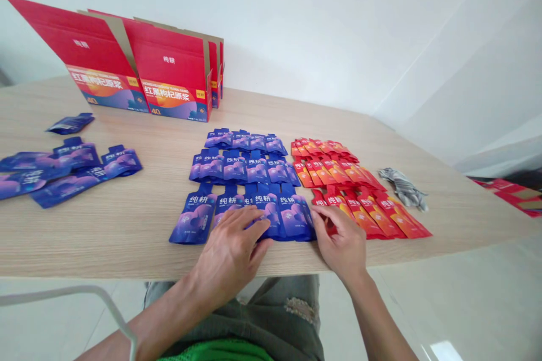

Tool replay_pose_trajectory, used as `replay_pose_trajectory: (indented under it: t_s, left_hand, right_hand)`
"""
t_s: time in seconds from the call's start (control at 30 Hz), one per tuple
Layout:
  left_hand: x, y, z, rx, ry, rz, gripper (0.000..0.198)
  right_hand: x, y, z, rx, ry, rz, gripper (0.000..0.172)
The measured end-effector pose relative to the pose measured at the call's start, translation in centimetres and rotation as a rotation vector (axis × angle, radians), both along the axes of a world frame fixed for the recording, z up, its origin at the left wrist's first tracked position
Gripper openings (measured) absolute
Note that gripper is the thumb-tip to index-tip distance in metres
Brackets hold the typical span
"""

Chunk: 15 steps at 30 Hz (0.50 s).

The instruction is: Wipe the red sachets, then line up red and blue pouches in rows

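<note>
My left hand (237, 240) lies over the front row of purple-blue spouted pouches (190, 217), its fingers spread across them and its thumb apart. At the left end of the front red row, my right hand (342, 240) touches the red-orange pouches (400, 217). Its fingers are bent, with red showing in the gap between them; I see nothing lifted in either hand. Both colours lie in three overlapping rows, purple on the left and red on the right. The pouches under my palms are partly hidden.
Open red cartons (173, 76) stand at the back left with lids raised. Several loose purple pouches (70, 172) lie on the left of the wooden table (161, 259). A crumpled grey striped cloth (404, 187) lies right of the red rows. A white curved bar (95, 290) crosses the lower left.
</note>
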State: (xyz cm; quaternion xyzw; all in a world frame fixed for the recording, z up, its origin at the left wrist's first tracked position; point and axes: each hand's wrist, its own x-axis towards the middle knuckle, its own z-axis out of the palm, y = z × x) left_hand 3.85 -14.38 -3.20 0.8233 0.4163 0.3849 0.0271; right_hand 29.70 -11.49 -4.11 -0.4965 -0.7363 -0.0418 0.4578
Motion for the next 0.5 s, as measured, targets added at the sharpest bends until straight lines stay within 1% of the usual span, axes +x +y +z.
replay_pose_trajectory:
  t_s: [0.1, 0.17, 0.2, 0.23, 0.3, 0.37, 0.4, 0.5]
  left_hand:
    - [-1.8, 0.1, 0.9, 0.037, -0.006, 0.050, 0.017]
    - [-4.2, 1.0, 1.5, 0.076, 0.009, 0.107, 0.017]
    - [-5.8, 1.7, 1.8, 0.094, 0.020, 0.145, 0.017]
    - [-7.6, 2.7, 2.1, 0.104, 0.036, 0.186, 0.018]
    - [-12.0, 5.1, 2.8, 0.122, 0.050, 0.312, 0.022]
    - [-17.0, 7.9, 3.7, 0.039, 0.099, 0.483, 0.026]
    - [-19.5, 9.3, 4.2, -0.031, 0.119, 0.571, 0.028]
    - [-26.6, 12.9, 5.5, -0.196, 0.136, 0.829, 0.027]
  right_hand:
    - [0.0, -0.7, -0.6, 0.164, -0.056, -0.023, 0.011]
    - [0.0, -1.3, -0.9, 0.210, -0.066, -0.068, 0.013]
    - [-0.1, -1.6, -1.1, 0.216, -0.060, -0.093, 0.015]
    - [-0.3, -1.9, -1.3, 0.211, -0.046, -0.118, 0.019]
    - [-0.7, -2.5, -1.6, 0.176, -0.004, -0.170, 0.031]
    - [-0.9, -2.8, -2.1, 0.142, 0.049, -0.224, 0.044]
    - [-0.8, -2.7, -2.5, 0.135, 0.075, -0.246, 0.049]
    - [0.0, -2.0, -4.0, 0.158, 0.150, -0.256, 0.057]
